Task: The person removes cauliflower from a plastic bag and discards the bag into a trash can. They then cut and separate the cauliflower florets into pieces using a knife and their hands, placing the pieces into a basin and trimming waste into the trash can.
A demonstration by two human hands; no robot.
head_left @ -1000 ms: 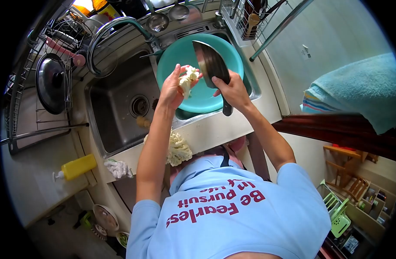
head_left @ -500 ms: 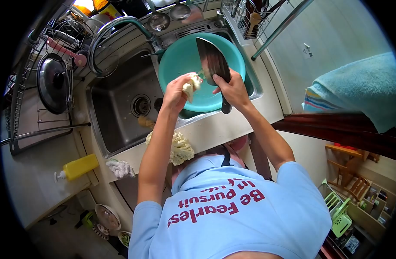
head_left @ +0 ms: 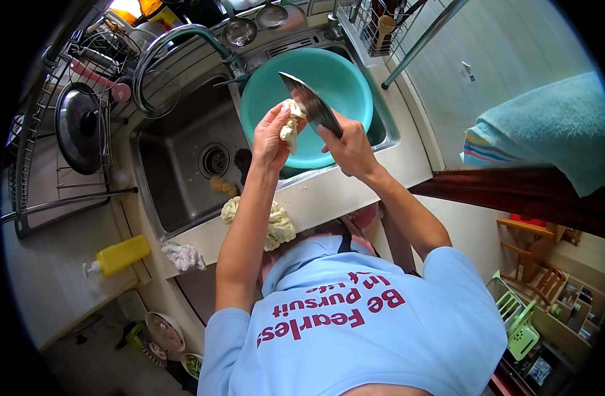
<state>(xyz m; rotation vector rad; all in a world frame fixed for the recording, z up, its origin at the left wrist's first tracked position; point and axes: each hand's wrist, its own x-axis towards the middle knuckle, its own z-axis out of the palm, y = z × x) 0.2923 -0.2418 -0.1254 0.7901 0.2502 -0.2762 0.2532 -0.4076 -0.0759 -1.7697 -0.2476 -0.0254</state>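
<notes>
Above the turquoise basin [head_left: 348, 76], my left hand [head_left: 270, 140] is closed on a pale cauliflower floret [head_left: 290, 130]. My right hand [head_left: 350, 146] grips a wide-bladed kitchen knife [head_left: 313, 104], its blade tilted with the tip up and to the left. The blade is right beside the floret; whether its edge touches cannot be made out. A larger piece of cauliflower [head_left: 280, 228] lies on the counter's front edge, partly hidden behind my left forearm.
Left of the basin is a steel sink bowl [head_left: 177, 165] with a drain and brown scraps. A curved faucet [head_left: 144, 69] arches over it. A crumpled cloth [head_left: 183, 257] and a yellow pump bottle [head_left: 123, 255] lie at left. A blue towel [head_left: 540, 125] hangs at right.
The knife has moved left and its blade now leans more to the left, close against the floret. My left hand has shifted slightly, turning the floret more upright.
</notes>
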